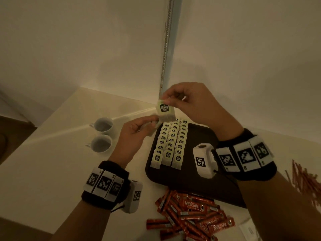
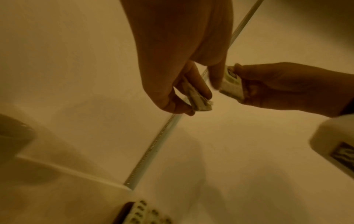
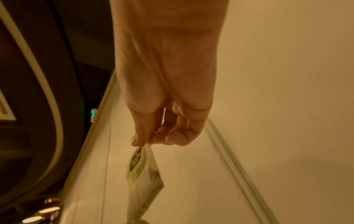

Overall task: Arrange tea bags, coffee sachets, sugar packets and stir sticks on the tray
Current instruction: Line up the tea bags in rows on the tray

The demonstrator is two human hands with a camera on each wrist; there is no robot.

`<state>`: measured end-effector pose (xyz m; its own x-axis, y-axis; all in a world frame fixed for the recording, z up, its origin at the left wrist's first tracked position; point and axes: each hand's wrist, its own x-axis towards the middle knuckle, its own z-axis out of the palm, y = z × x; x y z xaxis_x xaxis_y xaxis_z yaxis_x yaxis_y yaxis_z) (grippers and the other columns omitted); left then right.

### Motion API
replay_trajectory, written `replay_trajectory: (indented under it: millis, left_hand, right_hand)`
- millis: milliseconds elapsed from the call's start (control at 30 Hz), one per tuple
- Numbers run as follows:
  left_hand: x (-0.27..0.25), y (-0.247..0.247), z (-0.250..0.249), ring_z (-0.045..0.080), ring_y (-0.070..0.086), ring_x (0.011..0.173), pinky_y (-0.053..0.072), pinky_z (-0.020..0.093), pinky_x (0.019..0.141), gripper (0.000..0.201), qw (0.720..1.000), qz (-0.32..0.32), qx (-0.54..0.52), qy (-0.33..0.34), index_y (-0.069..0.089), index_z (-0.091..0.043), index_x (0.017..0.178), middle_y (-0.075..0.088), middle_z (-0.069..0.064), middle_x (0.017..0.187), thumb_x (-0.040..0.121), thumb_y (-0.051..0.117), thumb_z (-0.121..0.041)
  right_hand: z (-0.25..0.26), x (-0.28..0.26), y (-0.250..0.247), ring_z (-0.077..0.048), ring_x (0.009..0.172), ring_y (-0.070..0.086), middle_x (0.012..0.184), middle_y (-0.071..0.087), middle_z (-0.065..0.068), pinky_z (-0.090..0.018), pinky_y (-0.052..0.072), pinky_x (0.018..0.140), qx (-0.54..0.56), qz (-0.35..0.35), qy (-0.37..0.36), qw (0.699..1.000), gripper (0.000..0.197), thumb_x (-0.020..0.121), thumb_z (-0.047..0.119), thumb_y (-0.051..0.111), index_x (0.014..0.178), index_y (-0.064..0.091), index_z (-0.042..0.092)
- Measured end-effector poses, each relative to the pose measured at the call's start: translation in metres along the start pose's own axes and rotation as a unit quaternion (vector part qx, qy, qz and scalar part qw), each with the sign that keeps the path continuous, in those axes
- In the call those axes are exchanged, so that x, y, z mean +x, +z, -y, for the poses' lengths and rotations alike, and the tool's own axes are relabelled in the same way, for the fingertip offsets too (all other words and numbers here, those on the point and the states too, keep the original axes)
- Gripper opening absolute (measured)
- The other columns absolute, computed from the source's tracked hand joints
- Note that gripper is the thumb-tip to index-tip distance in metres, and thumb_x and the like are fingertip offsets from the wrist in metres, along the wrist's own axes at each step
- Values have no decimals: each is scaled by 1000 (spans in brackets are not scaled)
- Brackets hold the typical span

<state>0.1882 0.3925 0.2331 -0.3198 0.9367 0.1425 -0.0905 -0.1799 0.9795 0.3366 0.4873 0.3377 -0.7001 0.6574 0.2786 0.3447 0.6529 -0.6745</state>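
A black tray [image 1: 194,173] lies on the white table, with three rows of several pale green tea bags [image 1: 171,143] on its left part. Above its far edge my right hand [image 1: 175,100] pinches one tea bag [image 1: 165,110] by its top; the same tea bag [image 3: 142,171] hangs below the thumb in the right wrist view. My left hand [image 1: 145,126] holds a few more tea bags [image 2: 197,98] between thumb and fingers, just left of the hanging one. Red coffee sachets [image 1: 191,214] lie heaped in front of the tray. Thin stir sticks [image 1: 305,181] lie at the right.
Two white cups [image 1: 102,134] stand left of the tray. A white packet [image 1: 248,228] lies at the front right, near the sachets. The table sits in a corner, with walls close behind and a metal strip [image 1: 165,54] running up the corner.
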Motion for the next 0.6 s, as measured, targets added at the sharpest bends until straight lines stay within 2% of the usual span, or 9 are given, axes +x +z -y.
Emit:
replay_trajectory:
  millis: [67,167,233,267,367,433,500,600]
  left_hand:
    - [-2,-15,11,6,66,87,50,21,70,32,999,-35,36,-15,73,-30,98,74,-8,93,91,57,-4]
    - [-7,-30,15,13,69,84,53,22,70,32,997,-68,22,-36,62,-22,115,72,3,95,93,53,0]
    - [-9,-36,17,16,70,85,55,23,71,37,995,-85,-1,-48,51,-18,125,71,6,97,93,52,0]
    - [-10,-38,18,17,71,86,56,24,71,35,994,-94,-5,-53,50,-15,125,72,5,95,93,53,-1]
    - [-10,-43,24,16,71,81,53,27,70,18,991,-104,7,-78,54,-7,111,73,3,91,93,54,-4]
    - [-11,-45,25,16,72,80,54,25,66,11,991,-107,12,-85,55,-14,103,74,-1,89,95,53,-7]
    - [-14,-44,23,18,72,82,55,26,62,13,989,-115,-3,-92,53,-23,99,74,-3,91,97,50,-11]
    - [-17,-44,21,20,72,87,55,27,59,12,988,-123,-21,-94,51,-24,102,71,0,101,100,44,-15]
  right_hand:
    - [-22,-16,14,13,70,54,78,60,20,-1,40,67,-5,19,54,998,8,87,18,65,91,69,24]
    - [-60,-46,47,11,71,54,82,59,17,-3,41,66,-16,67,144,987,8,89,16,62,94,68,16]
    - [-83,-65,72,9,73,52,88,58,12,-3,40,63,-19,115,198,973,11,91,16,58,99,66,13]
    - [-94,-73,84,8,73,51,91,58,10,-4,40,62,-15,138,218,966,12,92,15,57,101,65,11]
    - [-122,-91,115,3,74,50,96,57,4,-8,39,62,-2,179,276,944,14,93,13,56,104,63,7]
    - [-135,-97,129,0,73,51,93,57,2,-11,42,62,0,182,307,934,14,92,13,56,103,62,6]
    - [-144,-99,138,-2,71,51,90,56,1,-12,44,63,-6,169,325,930,14,92,12,57,103,62,5]
    - [-155,-96,146,-10,83,57,98,62,-5,-17,47,74,-21,121,332,935,12,90,11,60,98,65,4]
